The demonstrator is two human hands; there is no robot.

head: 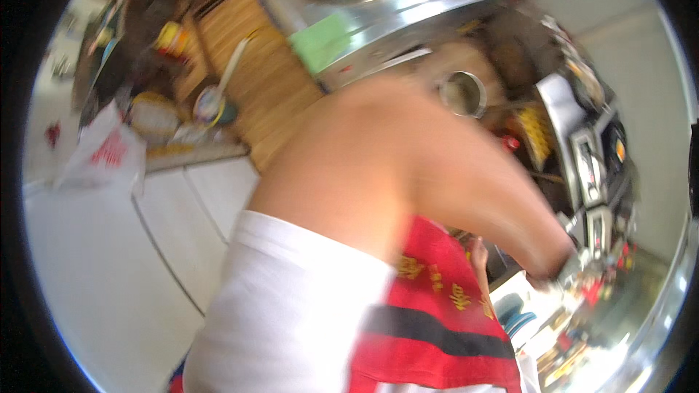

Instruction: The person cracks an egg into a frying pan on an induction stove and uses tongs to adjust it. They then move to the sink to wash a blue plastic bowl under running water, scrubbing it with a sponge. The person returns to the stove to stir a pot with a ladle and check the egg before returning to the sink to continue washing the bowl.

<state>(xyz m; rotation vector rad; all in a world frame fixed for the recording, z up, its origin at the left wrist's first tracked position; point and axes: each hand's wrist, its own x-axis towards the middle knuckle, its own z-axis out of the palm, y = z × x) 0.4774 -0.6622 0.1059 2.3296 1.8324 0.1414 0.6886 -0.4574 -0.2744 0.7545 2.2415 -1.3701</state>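
Note:
My left arm comes out of a white sleeve, bends at the elbow and crosses the view above a red apron [437, 284] with yellow characters and a black band. At its far end my left hand [546, 278] is blurred beside shelves of small goods; its fingers and anything in them cannot be made out. What looks like my right hand [479, 254] shows small and partly hidden at the apron's far edge; its fingers are unclear. A round metal container [463, 94] stands beyond my left forearm.
A steel worktop [415, 5] with a green sheet [322, 42] lies at the top. At left are a white plastic bag [106, 153], a tub [209, 105] with a long handle in it, and white panels [120, 262]. A yellow item [534, 134] sits at right.

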